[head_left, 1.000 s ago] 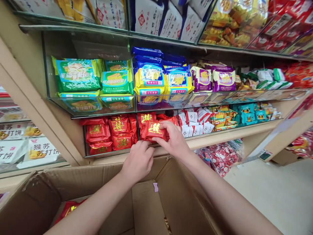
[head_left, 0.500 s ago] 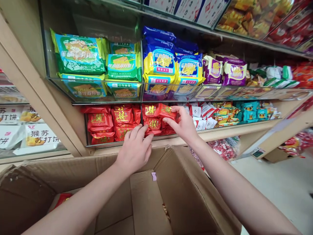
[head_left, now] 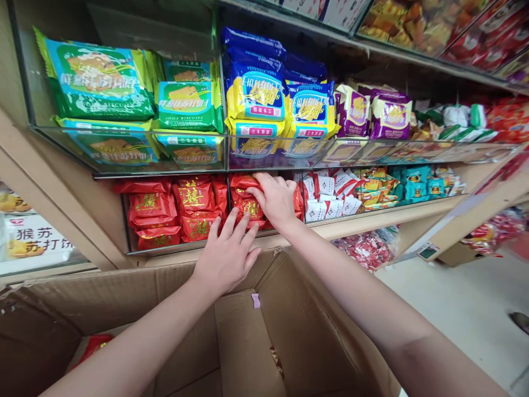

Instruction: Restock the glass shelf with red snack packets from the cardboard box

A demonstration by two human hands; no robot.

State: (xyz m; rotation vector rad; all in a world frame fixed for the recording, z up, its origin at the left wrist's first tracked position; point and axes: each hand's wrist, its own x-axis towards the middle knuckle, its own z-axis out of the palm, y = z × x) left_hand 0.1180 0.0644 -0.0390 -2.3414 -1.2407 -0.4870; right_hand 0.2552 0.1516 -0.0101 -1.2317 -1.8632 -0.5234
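My right hand [head_left: 275, 199] is over the lower shelf bin, its fingers closed on a red packet [head_left: 243, 182] with gold print at the top of a stack. The hand hides part of that packet and those behind it. My left hand [head_left: 225, 256] is open, fingers spread, just in front of the bin's edge, with fingertips beside the lower red packet [head_left: 251, 207]. It holds nothing. More red packets [head_left: 151, 205] fill the compartment to the left. Below both arms stands a deep open cardboard box [head_left: 124, 295].
Green soda biscuit packs [head_left: 97, 82], blue-yellow packs [head_left: 258, 94] and purple packs [head_left: 390, 116] fill the clear bin above. White-red packets [head_left: 326, 190] lie right of the red ones. A red packet [head_left: 95, 346] and a small purple wrapper [head_left: 255, 300] lie inside the box.
My right hand has moved left and the red packet it held raised is now down on the stack. My left hand stays near the bin edge, fingers more spread. The view has shifted slightly.
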